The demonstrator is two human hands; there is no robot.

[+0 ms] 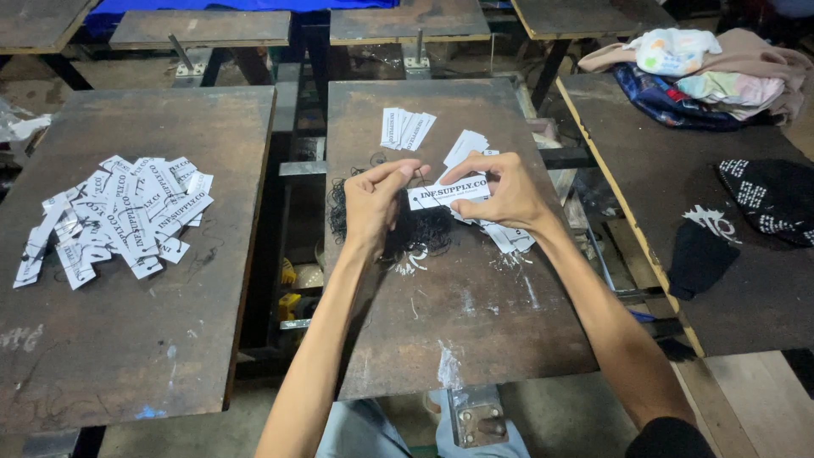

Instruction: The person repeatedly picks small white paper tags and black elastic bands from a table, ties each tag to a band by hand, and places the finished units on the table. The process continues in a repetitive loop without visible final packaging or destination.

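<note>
Pinching one white printed label (448, 194) between both sets of fingertips, my left hand (373, 203) and right hand (500, 193) hovered over tangled black thread (415, 233).

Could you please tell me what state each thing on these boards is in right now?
White printed paper label: held flat between both hands.
Left hand: grip pinching the label's left end.
Right hand: gripping its right end.
Black thread tangle: loose, under the hands.
Left-board pile of white labels: scattered heap.
Small label stack: fanned.

Several dark, worn, paint-stained boards (127, 339) stand on metal frames (292, 170), set in rows with gaps between. Bare concrete floor (195, 432) below; pale planks (763, 399) at lower right. Lighting is dim and even.
</note>
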